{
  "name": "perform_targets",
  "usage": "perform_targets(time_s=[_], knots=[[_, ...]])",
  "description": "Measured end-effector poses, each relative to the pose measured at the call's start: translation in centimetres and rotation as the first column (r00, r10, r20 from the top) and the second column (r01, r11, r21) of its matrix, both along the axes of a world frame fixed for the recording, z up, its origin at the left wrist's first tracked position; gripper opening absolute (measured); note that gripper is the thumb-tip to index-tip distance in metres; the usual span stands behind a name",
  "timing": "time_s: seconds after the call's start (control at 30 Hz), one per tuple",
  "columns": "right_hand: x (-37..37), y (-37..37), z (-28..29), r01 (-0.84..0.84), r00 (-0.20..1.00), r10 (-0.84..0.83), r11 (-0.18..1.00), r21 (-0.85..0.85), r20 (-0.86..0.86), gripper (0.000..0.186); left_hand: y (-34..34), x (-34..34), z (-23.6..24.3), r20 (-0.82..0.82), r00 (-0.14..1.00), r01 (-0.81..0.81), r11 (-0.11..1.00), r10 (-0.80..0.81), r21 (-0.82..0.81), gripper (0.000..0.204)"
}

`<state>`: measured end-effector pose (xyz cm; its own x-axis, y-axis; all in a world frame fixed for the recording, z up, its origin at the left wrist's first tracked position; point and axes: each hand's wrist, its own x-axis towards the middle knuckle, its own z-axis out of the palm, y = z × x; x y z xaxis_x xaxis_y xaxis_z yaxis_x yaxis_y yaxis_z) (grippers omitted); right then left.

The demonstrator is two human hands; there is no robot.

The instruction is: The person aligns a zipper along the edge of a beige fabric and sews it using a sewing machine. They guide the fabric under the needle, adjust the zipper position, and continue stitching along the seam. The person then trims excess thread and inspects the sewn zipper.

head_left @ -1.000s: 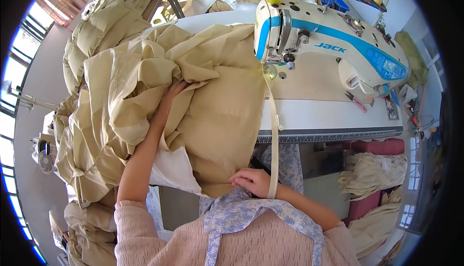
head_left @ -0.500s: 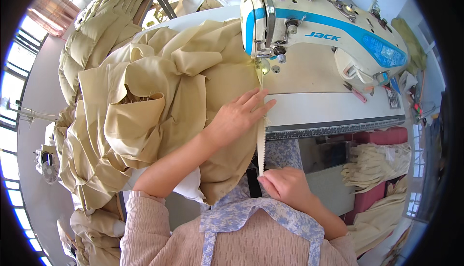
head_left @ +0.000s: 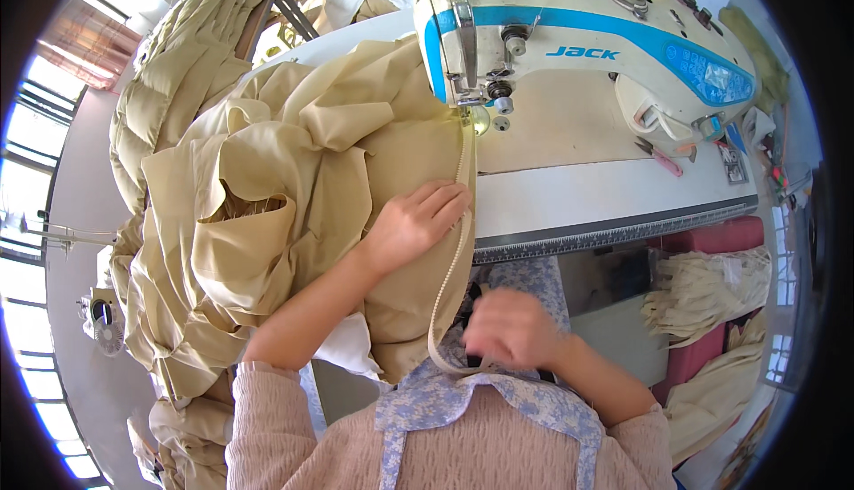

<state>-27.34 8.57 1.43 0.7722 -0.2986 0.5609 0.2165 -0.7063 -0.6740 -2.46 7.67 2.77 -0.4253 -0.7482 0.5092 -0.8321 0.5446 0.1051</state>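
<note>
I log the zipper tape [head_left: 467, 156], taut earlier, now slack below, aligned along beige fabric [head_left: 405, 312]; left hand [head_left: 411, 227] fingers together, right hand [head_left: 514, 328] blurred, can't tell.

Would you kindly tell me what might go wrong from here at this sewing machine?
The zipper tape curves loosely below the left hand, so it might wander off line or twist. The tan fabric is heaped to the left and could pull its edge askew. The left hand lies in front of the sewing machine and might stray too near the stitching point.
</note>
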Motion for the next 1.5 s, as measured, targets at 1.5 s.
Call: perform_targets(time_s=[1.5], knots=[[2.8, -7.8, -1.9, 0.155, 0.986, -0.164, 0.974, -0.165, -0.04, 0.016, -3.9, -0.3, -1.2, 0.034, 0.997, -0.072, 0.997, 0.072, 0.016, 0.029]])
